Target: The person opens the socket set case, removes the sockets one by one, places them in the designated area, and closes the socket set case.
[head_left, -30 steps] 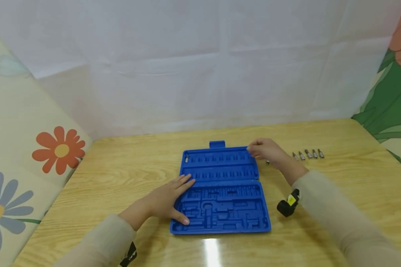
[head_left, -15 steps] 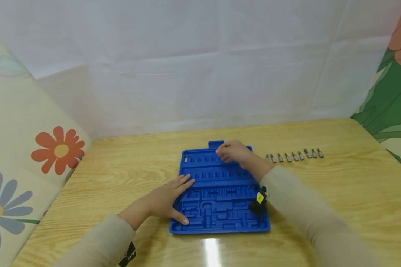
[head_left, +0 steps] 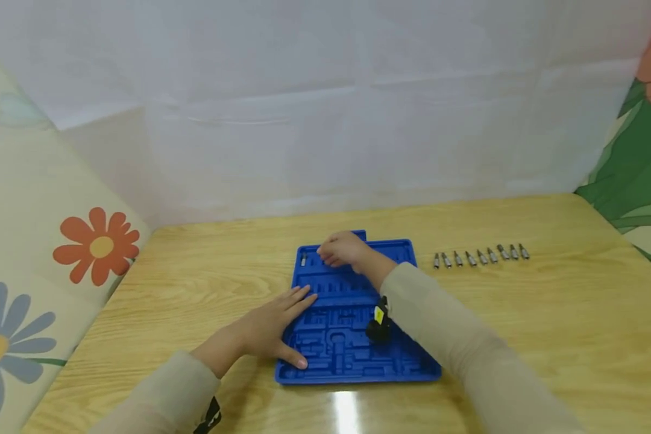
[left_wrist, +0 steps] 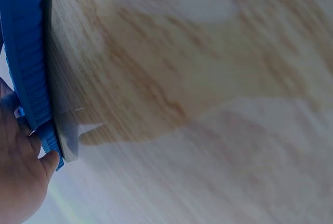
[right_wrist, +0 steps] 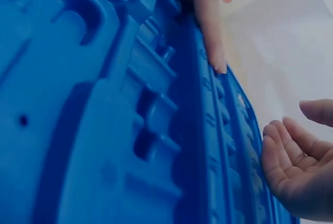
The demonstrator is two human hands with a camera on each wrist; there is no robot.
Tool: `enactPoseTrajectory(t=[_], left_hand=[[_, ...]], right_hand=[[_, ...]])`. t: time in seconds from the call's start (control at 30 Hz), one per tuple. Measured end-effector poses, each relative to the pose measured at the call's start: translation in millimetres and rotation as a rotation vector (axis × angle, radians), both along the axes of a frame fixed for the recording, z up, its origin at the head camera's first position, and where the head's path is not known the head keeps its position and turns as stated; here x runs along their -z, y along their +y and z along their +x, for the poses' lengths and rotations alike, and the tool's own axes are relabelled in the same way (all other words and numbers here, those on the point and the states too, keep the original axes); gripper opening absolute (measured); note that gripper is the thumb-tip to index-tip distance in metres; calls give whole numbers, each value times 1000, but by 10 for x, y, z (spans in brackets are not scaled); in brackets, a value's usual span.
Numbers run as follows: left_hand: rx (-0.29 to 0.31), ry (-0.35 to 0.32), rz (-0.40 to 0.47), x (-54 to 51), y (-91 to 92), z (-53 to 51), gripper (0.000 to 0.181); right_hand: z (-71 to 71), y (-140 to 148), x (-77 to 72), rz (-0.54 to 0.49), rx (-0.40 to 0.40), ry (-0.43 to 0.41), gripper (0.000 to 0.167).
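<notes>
A blue plastic bit-set case (head_left: 358,381) lies opened flat on the table, with rows of moulded slots. One small silver screwdriver bit (head_left: 303,259) stands in the upper row's far-left slot. My left hand (head_left: 271,325) rests on the case's left edge, fingers spread and thumb over the lower half. Above the upper rows, just right of that bit, is my right hand (head_left: 344,250), fingers bent. In the right wrist view a gap shows between the right thumb (right_wrist: 318,112) and the other fingers; whether they hold something small is hidden.
A line of several silver bits (head_left: 471,258) lies on the wood-grain table (head_left: 217,259) right of the case. A white sheet (head_left: 249,150) hangs behind the table, and flower-patterned panels (head_left: 94,247) flank both sides.
My right hand has moved left across the case's upper half, from its right corner to beside the seated bit. My left hand has stayed on the left edge.
</notes>
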State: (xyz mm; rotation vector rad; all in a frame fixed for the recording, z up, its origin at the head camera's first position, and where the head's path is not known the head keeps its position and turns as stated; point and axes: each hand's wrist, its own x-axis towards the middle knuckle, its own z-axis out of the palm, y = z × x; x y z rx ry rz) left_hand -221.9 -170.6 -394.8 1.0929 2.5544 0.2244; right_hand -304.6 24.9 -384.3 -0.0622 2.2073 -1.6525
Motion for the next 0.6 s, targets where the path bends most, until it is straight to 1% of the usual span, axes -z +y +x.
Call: enactPoseTrajectory(t=[0.23,0.3,0.37,0.43,0.5,0.57,0.6], left_hand=[[1,-19,2,-1,19,3,106],[-5,-25,-9,0,22,3,107],[-9,-28,-13,-3,23,4,107],[-15,-29,-17,-8,22,5,107],[-17,-29,-16,-14,20,5,108],[-17,-30,-12,-17,17,5,108],[-18,-29,-15,-18,12,6,108]], right_hand=[[-98,-116,99,-31,15,0,26],[-125,-155,114,-9,23,19,25],[-143,-198,114,52,18,63,24],[-157,-242,104,135,10,121,23],[-172,-284,99,240,2,173,20],[-201,-320,106,324,-14,187,15],[-240,-347,141,375,-25,186,14]])
